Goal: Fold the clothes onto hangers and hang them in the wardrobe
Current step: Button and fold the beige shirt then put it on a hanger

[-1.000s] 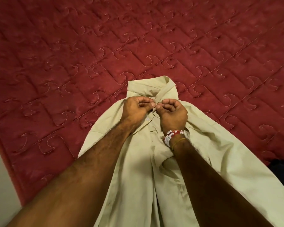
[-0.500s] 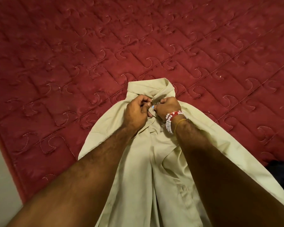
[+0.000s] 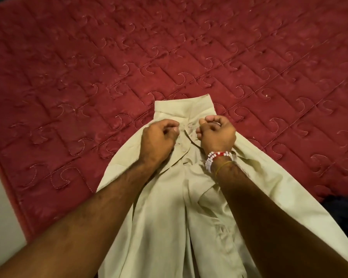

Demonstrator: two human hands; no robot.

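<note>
A pale beige shirt [image 3: 169, 217] lies front-up on a red quilted bed [image 3: 88, 77]. Its collar [image 3: 183, 109] sits just beyond the fingers [image 3: 210, 118], and its body runs back beneath both forearms. The left hand [image 3: 159, 137] and right hand [image 3: 217, 134] rest on the chest just below the collar, either side of the open front edge. Both sets of fingers are curled inward; whether they pinch cloth cannot be told. The fabric looks light, soft and limp, probably best gripped at the collar or shoulders.

Probably a home bedroom: red quilted bedspread [image 3: 88, 77] under a pale shirt [image 3: 165, 217].
</note>
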